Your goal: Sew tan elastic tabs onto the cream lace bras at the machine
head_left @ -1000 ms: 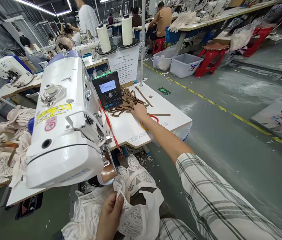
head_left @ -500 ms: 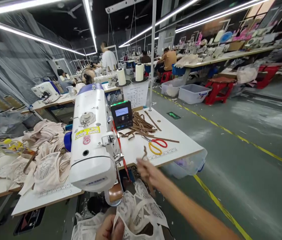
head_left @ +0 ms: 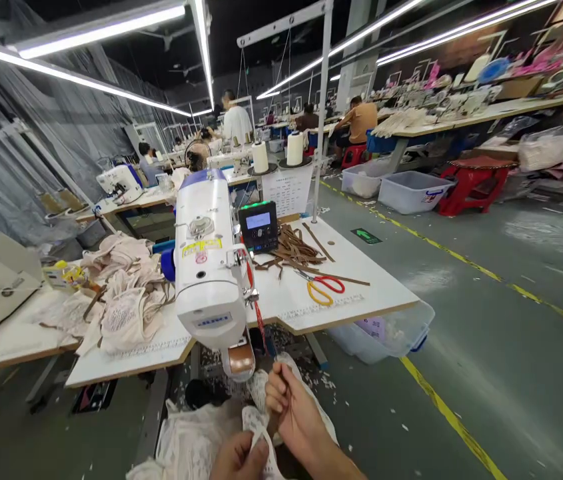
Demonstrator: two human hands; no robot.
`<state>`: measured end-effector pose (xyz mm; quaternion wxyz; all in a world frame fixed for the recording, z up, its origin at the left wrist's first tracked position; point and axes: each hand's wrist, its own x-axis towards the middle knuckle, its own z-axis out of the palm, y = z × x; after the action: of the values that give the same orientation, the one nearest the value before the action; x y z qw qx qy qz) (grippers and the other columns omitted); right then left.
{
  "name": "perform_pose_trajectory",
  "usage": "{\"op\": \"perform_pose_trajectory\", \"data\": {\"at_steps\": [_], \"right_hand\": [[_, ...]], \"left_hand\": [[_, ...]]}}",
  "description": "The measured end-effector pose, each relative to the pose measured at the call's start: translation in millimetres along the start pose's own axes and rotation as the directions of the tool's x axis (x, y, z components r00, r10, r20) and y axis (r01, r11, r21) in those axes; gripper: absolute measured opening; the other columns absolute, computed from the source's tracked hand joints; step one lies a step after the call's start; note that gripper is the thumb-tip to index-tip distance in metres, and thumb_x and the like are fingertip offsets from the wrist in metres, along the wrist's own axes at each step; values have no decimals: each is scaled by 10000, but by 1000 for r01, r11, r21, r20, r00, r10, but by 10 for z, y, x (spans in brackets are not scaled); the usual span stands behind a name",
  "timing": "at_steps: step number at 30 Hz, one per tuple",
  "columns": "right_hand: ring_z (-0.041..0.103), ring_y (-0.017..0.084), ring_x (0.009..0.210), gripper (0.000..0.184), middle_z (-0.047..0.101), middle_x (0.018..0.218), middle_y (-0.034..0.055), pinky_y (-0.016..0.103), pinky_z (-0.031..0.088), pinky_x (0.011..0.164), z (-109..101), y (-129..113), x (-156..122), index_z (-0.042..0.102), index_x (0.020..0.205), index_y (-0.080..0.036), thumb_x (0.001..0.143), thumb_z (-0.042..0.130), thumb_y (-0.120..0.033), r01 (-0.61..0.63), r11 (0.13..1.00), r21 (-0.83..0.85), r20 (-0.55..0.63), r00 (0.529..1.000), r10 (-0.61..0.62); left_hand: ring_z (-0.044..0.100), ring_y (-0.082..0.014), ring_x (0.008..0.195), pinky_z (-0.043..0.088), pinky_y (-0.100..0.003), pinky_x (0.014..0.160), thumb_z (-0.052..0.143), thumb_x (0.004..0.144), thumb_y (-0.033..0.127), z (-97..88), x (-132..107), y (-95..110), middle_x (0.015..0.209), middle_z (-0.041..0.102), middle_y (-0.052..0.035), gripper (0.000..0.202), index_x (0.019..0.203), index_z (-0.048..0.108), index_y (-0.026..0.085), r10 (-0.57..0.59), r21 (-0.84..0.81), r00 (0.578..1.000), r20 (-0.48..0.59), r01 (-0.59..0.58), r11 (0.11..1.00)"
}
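My left hand is closed, its thumb and fingers pinching the edge of a cream lace bra at the bottom of the view. My right hand is beside it, over the lace, with fingers curled in a pinch. The brown fabric strip it held a moment earlier is mostly hidden by the fingers. More cream lace pieces lie over my lap. Just beyond my hands stands a white sewing machine, its narrow arm end close to the lace.
Red-and-yellow-handled scissors and a pile of brown strips lie on the white table. A control panel stands behind the machine. Cream bras are heaped at left. A clear plastic bin sits under the table's right side. Co-workers sit farther back.
My right hand has come down and back from the table's front edge to beside my left hand. The view has shifted, so the machine appears farther right.
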<state>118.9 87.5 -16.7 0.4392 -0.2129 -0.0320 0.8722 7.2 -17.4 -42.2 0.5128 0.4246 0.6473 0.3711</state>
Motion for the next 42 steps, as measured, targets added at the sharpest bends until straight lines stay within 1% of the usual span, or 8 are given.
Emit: {"op": "perform_pose_trajectory", "data": {"at_steps": [5, 10, 17, 22, 26, 31, 35, 42], "right_hand": [[482, 63, 606, 288, 551, 734, -36, 179, 461, 583, -191, -70, -29, 635, 826, -195, 691, 836, -351, -101, 985, -137, -107, 990, 87], [591, 116, 802, 323, 643, 845, 17, 217, 488, 705, -508, -17, -153, 696, 938, -179, 761, 769, -440, -327, 735, -595, -5, 915, 403], [533, 106, 669, 254, 593, 748, -5, 232, 461, 633, -496, -343, -124, 703, 842, -215, 772, 718, -458, 17, 658, -753, 3, 1000, -22], [588, 219, 1103, 205, 638, 1192, 58, 367, 477, 943, -271, -435, -215, 738, 885, -231, 877, 618, -397, 177, 289, -941, 247, 942, 227], [616, 206, 975, 218, 694, 967, 44, 367, 469, 895, -130, -346, -275, 754, 907, -262, 929, 553, -341, 365, 41, -930, 364, 904, 225], [615, 180, 870, 191, 674, 924, 35, 320, 477, 777, -94, -349, -264, 752, 884, -258, 916, 598, -367, 291, 279, -915, 344, 925, 163], [580, 134, 778, 210, 659, 883, 16, 265, 458, 692, -52, -389, -132, 739, 882, -239, 904, 620, -411, 160, 472, -867, 252, 958, 138], [563, 117, 664, 279, 634, 752, 9, 256, 472, 627, 90, -606, 442, 669, 818, -199, 852, 646, -474, 153, 370, -917, 193, 978, 76]], "left_hand": [[326, -95, 526, 249, -232, 517, 526, 824, 666, -107, -151, 340, 538, 371, 45, 543, 595, 451, 179, 31, 38, 999, 26, -32, 999], [424, -110, 608, 323, -228, 573, 547, 877, 502, -136, -91, 385, 624, 502, 19, 396, 669, 549, 165, 21, 39, 1000, 19, -22, 999], [392, -104, 581, 291, -225, 537, 550, 891, 432, -118, -115, 371, 597, 453, 34, 358, 647, 541, 170, 59, 138, 996, -71, -49, 989], [364, -98, 560, 266, -231, 523, 547, 907, 408, -105, -56, 325, 564, 427, 42, 369, 625, 537, 169, 119, 244, 987, -112, -88, 966], [429, -108, 570, 323, -232, 544, 546, 912, 347, -110, -49, 353, 598, 527, 20, 305, 668, 584, 169, 131, 238, 987, -95, -105, 966], [590, -212, 1004, 467, -321, 866, 615, 891, 362, -132, -64, 329, 1089, 639, -94, 223, 768, 550, 187, 346, 73, 937, -40, -343, 936], [597, -154, 754, 472, -276, 707, 542, 944, 362, -48, -7, 197, 895, 662, -57, 169, 926, 565, 196, 426, 163, 885, -188, -399, 902], [561, -113, 574, 411, -217, 546, 456, 971, 173, -275, 175, 495, 676, 644, -1, 303, 1193, 661, 189, 627, 551, 775, -75, -492, 674]]}}
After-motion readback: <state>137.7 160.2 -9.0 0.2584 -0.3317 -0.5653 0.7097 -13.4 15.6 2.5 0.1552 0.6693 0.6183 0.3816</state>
